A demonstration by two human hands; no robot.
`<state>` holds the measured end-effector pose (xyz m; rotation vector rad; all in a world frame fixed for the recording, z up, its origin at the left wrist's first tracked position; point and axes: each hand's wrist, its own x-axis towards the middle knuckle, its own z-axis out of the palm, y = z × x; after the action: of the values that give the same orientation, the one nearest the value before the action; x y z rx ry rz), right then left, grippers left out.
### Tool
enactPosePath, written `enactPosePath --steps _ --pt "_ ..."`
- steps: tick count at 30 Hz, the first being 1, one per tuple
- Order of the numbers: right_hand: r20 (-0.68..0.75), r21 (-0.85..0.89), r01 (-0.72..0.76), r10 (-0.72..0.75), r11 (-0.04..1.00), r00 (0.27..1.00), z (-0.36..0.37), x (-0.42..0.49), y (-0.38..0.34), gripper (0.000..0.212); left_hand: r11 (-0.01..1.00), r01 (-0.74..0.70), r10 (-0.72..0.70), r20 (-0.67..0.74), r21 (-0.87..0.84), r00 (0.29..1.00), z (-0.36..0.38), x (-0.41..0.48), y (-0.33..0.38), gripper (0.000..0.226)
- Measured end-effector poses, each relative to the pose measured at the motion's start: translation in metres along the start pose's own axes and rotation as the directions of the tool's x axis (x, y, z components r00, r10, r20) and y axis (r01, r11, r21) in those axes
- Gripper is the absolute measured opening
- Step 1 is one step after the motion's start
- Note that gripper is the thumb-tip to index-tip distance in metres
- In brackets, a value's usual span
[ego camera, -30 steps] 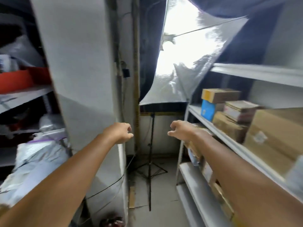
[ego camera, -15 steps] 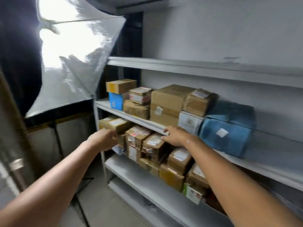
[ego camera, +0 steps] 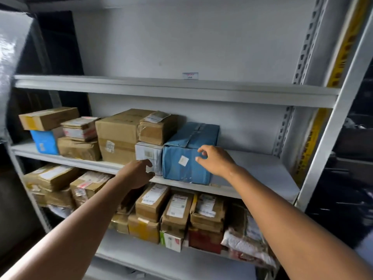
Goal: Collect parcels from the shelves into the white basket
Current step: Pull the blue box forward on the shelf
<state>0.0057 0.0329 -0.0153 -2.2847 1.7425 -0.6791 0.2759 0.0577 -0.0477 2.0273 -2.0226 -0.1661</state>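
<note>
Though illegible, white sticker [ego camera: 183,160] on blue parcel [ego camera: 191,136] near right hand [ego camera: 217,160].

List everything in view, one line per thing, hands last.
rack: one, white, across the view
blue parcel: one, blue, middle shelf, right end of the row
white box: one, white, directly left of the blue parcel
brown boxes: five, brown, middle shelf
small blue box: one, blue, middle shelf, far left
lower parcels: many, mostly brown, stacked on the shelf below
silver sheet: one, silver, left edge
left hand: before the white box, fingers loosely curled, holding nothing
right hand: before the blue parcel, fingers loosely curled, holding nothing
</note>
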Motion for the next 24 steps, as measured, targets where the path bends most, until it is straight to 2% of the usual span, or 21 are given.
enactPosePath --steps 5,9,12,17,24 --pt "-0.108 -0.010 0.095 -0.095 0.995 0.990 -0.018 0.032 0.037 0.042 0.986 0.032 -0.056 -0.143 -0.163 0.988 0.013 0.025 0.037 0.059" --pt "-0.047 0.024 0.107 -0.106 0.994 0.993 -0.012 0.052 0.050 0.050 0.957 0.051 -0.103 -0.170 -0.285 0.980 0.023 0.036 0.049 0.071" --pt "0.027 0.049 0.105 -0.107 0.993 0.994 0.002 0.061 0.052 0.057 0.948 0.061 -0.111 -0.145 -0.312 0.983 0.029 0.043 0.051 0.069" --pt "0.008 0.132 0.066 -0.067 0.989 0.998 0.013 0.061 0.045 0.061 0.915 0.045 -0.100 -0.117 -0.402 0.988 0.037 0.054 0.047 0.061" --pt "-0.016 0.227 -0.047 0.052 0.973 0.998 0.013 0.050 0.027 0.062 0.741 0.049 -0.079 -0.014 -0.670 0.997 0.032 0.064 0.036 0.048"
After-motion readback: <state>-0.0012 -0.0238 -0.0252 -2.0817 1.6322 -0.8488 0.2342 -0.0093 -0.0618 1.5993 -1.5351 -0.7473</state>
